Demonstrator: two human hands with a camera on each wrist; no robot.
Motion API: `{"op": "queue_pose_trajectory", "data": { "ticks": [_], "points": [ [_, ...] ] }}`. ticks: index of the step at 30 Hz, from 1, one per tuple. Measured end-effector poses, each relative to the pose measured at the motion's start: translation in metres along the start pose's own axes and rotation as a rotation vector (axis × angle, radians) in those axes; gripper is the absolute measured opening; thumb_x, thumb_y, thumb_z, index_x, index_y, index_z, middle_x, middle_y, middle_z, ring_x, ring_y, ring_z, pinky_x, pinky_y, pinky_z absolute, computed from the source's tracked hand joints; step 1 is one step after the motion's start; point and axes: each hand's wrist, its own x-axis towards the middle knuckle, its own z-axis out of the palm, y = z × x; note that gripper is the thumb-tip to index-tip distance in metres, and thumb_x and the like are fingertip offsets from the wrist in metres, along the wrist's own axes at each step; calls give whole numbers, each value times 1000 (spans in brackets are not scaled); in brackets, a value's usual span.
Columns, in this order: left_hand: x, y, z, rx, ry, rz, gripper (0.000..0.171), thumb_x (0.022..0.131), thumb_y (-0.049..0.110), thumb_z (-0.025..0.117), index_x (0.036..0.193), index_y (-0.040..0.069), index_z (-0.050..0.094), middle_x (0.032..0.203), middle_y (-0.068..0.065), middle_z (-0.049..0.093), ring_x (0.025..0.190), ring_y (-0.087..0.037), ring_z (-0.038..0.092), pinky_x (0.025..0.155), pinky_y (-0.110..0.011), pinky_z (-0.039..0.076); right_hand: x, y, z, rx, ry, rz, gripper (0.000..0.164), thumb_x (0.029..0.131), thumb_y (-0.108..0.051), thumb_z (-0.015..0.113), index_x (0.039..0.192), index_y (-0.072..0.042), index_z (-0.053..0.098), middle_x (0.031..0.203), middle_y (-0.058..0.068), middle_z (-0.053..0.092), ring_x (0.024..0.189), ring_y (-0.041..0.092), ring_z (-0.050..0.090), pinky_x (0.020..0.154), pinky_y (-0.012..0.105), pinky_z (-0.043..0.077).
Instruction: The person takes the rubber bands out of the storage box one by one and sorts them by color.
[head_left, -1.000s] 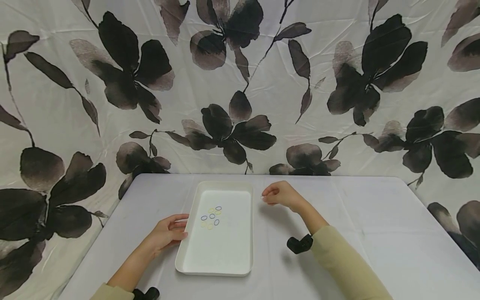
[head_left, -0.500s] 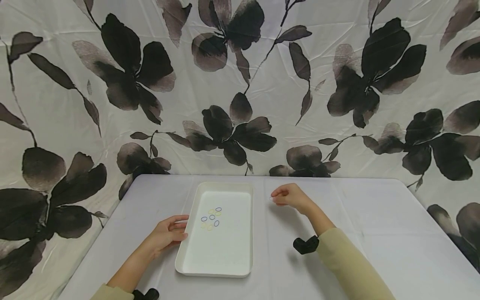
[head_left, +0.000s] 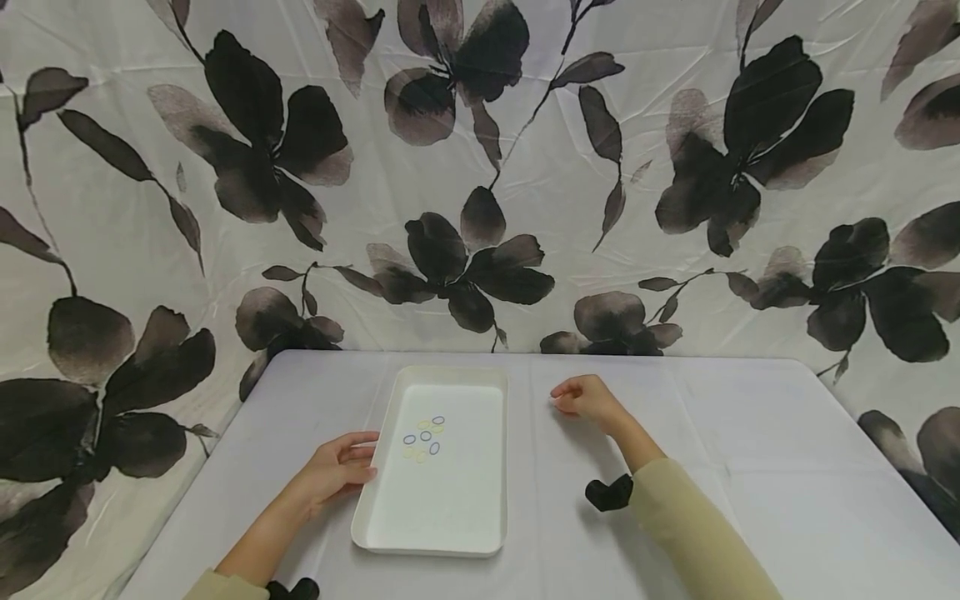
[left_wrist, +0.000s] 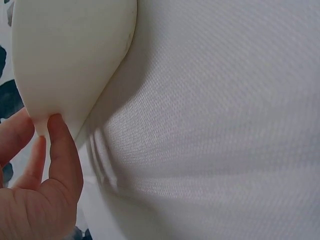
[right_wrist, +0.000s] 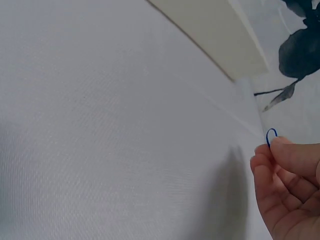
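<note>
A white rectangular tray [head_left: 491, 467] lies on the table, with several small blue and yellow rubber bands [head_left: 426, 436] grouped loosely in its left half. My left hand [head_left: 337, 467] is at the tray's left side, its fingertips touching the edge with fingers fairly straight. Seen from the left wrist, the thumb [left_wrist: 62, 150] rests against the outer wall of the tray [left_wrist: 70, 60]. To the right of the tray, my right hand [head_left: 588, 400] is over the table. In the right wrist view, its thumb and forefinger pinch a thin blue rubber band [right_wrist: 267, 135], which stands up above the fingertips.
A white cloth covers the table [head_left: 720, 433]. Behind it hangs a pale curtain [head_left: 585, 183] with dark flowers. Black straps [head_left: 609, 492] sit at both wrists, below beige sleeves [head_left: 690, 525].
My right hand has moved to the right, farther from the tray. The left hand stays at the tray's edge, and the bands in the tray keep their places.
</note>
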Motion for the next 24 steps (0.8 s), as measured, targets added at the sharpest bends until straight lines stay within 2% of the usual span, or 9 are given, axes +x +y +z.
{"op": "queue_pose_trajectory", "data": {
  "ticks": [5, 6, 7, 9, 12, 13, 17, 24],
  "points": [
    [0, 1, 1, 1, 11, -13, 61, 78, -9, 66, 134, -6, 41, 122, -25, 53, 99, -24, 61, 74, -32, 53, 17, 24, 3, -32, 12, -2, 10, 82, -2, 68, 90, 4, 69, 76, 10, 65, 65, 15, 59, 59, 29, 51],
    [0, 1, 1, 1, 12, -14, 62, 78, -9, 66, 134, -5, 41, 122, -25, 53, 99, -24, 61, 73, -32, 53, 22, 33, 3, -30, 2, -27, 8, 82, -3, 69, 88, 2, 69, 74, 9, 65, 64, 14, 59, 56, 27, 50],
    [0, 1, 1, -2, 11, -13, 62, 78, -9, 66, 134, -5, 41, 122, -26, 53, 99, -25, 61, 74, -33, 53, 20, 29, 6, -51, 14, 5, 8, 82, -2, 68, 88, 3, 69, 76, 10, 65, 64, 15, 59, 58, 28, 51],
    [1, 1, 1, 5, 2, -6, 63, 78, -9, 66, 135, -6, 39, 123, -27, 52, 101, -26, 61, 74, -33, 53, 19, 28, 8, -68, 16, 9, 8, 82, -3, 69, 88, 3, 69, 75, 9, 65, 64, 14, 59, 57, 27, 51],
    [1, 1, 1, 4, 3, -4, 63, 78, -9, 67, 135, -6, 39, 124, -27, 52, 101, -26, 60, 74, -34, 53, 11, 15, 14, -104, 40, 33, 9, 83, 1, 66, 89, 7, 69, 73, 10, 65, 62, 13, 58, 56, 25, 50],
    [1, 1, 1, 6, 4, -5, 63, 78, -8, 67, 135, -6, 39, 124, -27, 52, 101, -26, 61, 74, -34, 53, 5, 5, 16, -129, 53, 60, 9, 83, 2, 65, 90, 8, 68, 74, 10, 65, 62, 13, 58, 57, 25, 50],
    [0, 0, 1, 3, 7, -11, 63, 78, -8, 67, 135, -6, 40, 123, -26, 52, 100, -25, 61, 74, -33, 53, -2, -6, 20, -212, 70, 38, 9, 84, 5, 62, 89, 9, 68, 72, 8, 64, 60, 9, 53, 56, 22, 46],
    [0, -1, 0, -4, 13, -19, 62, 78, -8, 66, 134, -6, 41, 124, -26, 52, 101, -25, 60, 75, -33, 53, -1, -9, 23, -344, 68, 23, 7, 82, 3, 65, 86, 4, 71, 76, 7, 66, 63, 11, 50, 59, 23, 43]
  ]
}}
